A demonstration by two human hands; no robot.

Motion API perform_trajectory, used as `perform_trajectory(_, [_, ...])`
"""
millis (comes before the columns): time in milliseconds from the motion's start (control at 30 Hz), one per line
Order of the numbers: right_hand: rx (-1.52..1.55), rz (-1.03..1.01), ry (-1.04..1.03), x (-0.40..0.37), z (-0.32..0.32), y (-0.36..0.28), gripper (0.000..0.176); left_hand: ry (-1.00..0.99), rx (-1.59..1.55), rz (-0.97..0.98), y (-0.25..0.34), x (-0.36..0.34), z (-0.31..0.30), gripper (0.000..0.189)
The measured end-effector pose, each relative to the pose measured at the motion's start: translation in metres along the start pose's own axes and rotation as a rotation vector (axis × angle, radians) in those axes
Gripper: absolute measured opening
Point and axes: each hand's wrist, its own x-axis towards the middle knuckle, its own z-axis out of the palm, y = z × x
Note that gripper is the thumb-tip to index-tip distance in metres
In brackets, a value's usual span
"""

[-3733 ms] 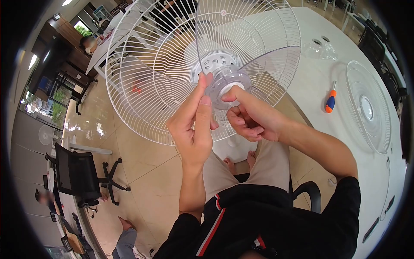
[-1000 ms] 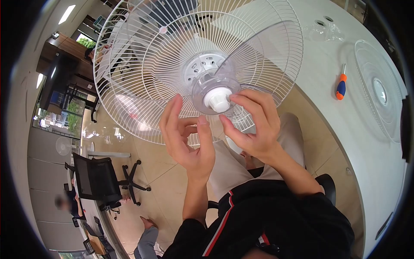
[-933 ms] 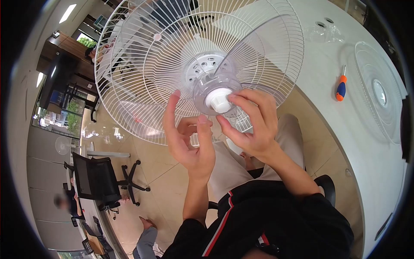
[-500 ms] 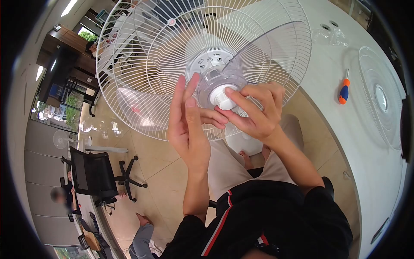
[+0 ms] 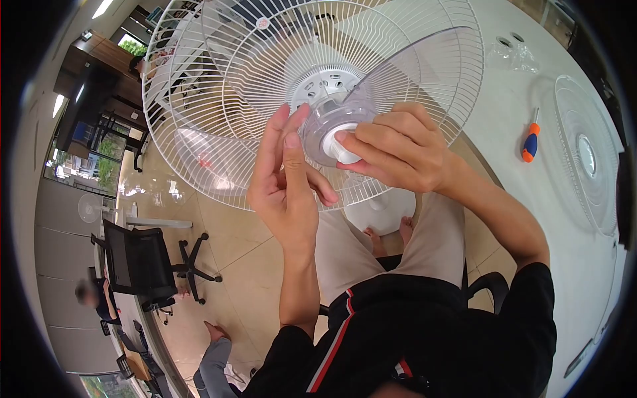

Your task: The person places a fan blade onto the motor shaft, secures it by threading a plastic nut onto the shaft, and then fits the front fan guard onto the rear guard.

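Note:
A white wire fan guard (image 5: pixel 192 179) fills the upper middle of the head view, open toward me. Inside it sit clear fan blades (image 5: pixel 424 69) with a see-through hub (image 5: pixel 332 113). At the hub's centre is a white plastic nut (image 5: pixel 337 149), partly covered by fingers. My right hand (image 5: pixel 401 146) pinches this nut between thumb and fingers, wrist turned out to the side. My left hand (image 5: pixel 285 179) is held up beside the hub, fingers spread apart, fingertips at the hub's left edge. Nothing shows in its palm.
On the white table (image 5: pixel 511 132) at right lie an orange and blue screwdriver (image 5: pixel 530 142), a clear plastic bag (image 5: pixel 521 56) and a round front grille (image 5: pixel 584 152). The fan's white base (image 5: pixel 378 212) stands between my feet. A black office chair (image 5: pixel 142 265) and a seated person (image 5: pixel 99 292) are at left.
My right hand has rotated on the nut, with its knuckles now higher and the elbow swung out to the right. My left hand has shifted slightly left, its fingers still spread.

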Motion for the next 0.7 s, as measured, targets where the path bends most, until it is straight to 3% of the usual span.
perform_trajectory(467, [0.127, -0.238, -0.119, 0.018, -0.007, 0.027, 0.034, 0.021, 0.068, 0.055, -0.004, 0.007, -0.001, 0.035])
perform_trajectory(700, [0.085, -0.207, -0.167, 0.022, -0.017, 0.022, 0.03, -0.006, 0.047, 0.063, -0.005, 0.005, -0.001, 0.035])
